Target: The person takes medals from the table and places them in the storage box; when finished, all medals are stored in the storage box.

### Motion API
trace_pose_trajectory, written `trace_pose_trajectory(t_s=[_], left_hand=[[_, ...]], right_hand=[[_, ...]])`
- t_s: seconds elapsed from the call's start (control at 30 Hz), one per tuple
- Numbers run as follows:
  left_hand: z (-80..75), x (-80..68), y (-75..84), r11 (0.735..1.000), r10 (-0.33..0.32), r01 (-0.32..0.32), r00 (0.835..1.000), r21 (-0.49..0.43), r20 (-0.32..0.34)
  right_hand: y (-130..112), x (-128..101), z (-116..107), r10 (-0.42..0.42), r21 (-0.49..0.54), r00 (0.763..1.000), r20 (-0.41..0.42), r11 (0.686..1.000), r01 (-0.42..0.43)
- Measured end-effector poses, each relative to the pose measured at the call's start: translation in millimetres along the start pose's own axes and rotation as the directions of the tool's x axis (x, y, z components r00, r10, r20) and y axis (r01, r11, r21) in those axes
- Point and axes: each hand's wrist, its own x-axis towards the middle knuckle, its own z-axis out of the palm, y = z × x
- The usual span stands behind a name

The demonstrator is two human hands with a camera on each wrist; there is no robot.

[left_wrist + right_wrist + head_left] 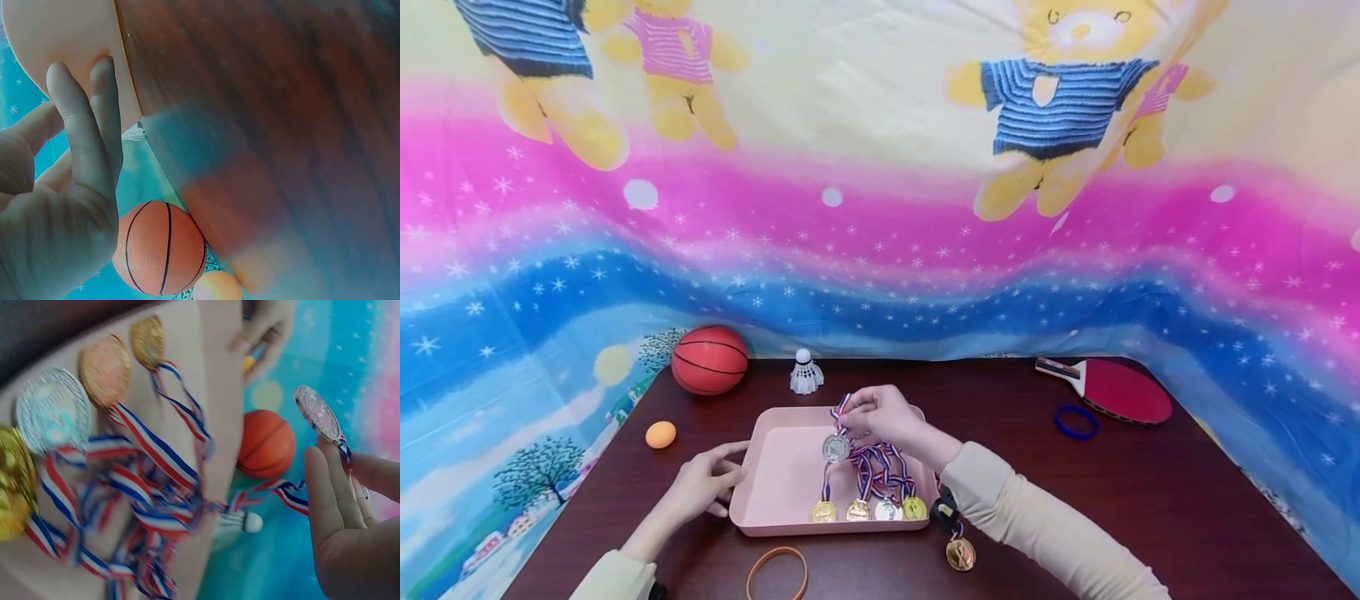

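Note:
My right hand [891, 417] pinches the striped ribbon of a silver medal [836, 448], which hangs above the pink tray [782, 475]. Several more medals lie in a row along the tray's near side, among them a gold one [823, 511] and a silver one [888, 509]. Their red, white and blue ribbons [156, 512] are tangled together behind them. At the tray's left end, my left hand [703, 483] touches the outer wall with its fingertips. Outside the tray, by my right sleeve, is another gold-coloured medal [961, 553]; its ribbon is partly hidden.
A basketball [710, 360], a shuttlecock [806, 375] and a small orange ball [660, 434] are at the back and left. To the right lie a red table tennis paddle [1123, 392] and a blue ring [1078, 436]. An orange-brown ring [782, 550] lies in front of the tray.

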Motion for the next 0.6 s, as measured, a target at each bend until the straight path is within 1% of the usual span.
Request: trace_pose_trajectory(t_s=[0.1,0.23,0.4,0.47,0.53,0.6], left_hand=[[0.7,0.5,-0.3,1.000,-0.003,0.003,1.000,0.002,-0.005],[1.2,-0.1,-0.2,1.000,-0.002,0.002,1.000,0.000,-0.006],[1.4,-0.4,-0.1,1.000,-0.002,0.002,1.000,-0.002,-0.006],[1.2,-0.2,0.0,1.000,-0.002,0.002,1.000,-0.002,-0.006],[0.3,-0.3,-0.2,1.000,0.009,-0.009,1.000,-0.001,-0.002],[-0.3,-0.2,-0.3,1.000,0.013,-0.013,1.000,-0.004,-0.003]], right_hand=[[9.0,2.3,9.0,0.016,0.012,1.000,0.000,1.000,-0.016],[16.1,4.8,19.9,0.017,0.011,1.000,-0.006,1.000,-0.017],[29.2,4.8,35.9,0.017,0.035,1.000,-0.006,0.999,-0.017],[35.0,2.9,42.9,0.015,0.029,1.000,-0.006,0.999,-0.015],[39.7,0.4,49.8,0.004,0.002,1.000,-0.011,1.000,-0.004],[42.8,-2.5,56.4,0.016,-0.015,1.000,-0.011,1.000,-0.016]])
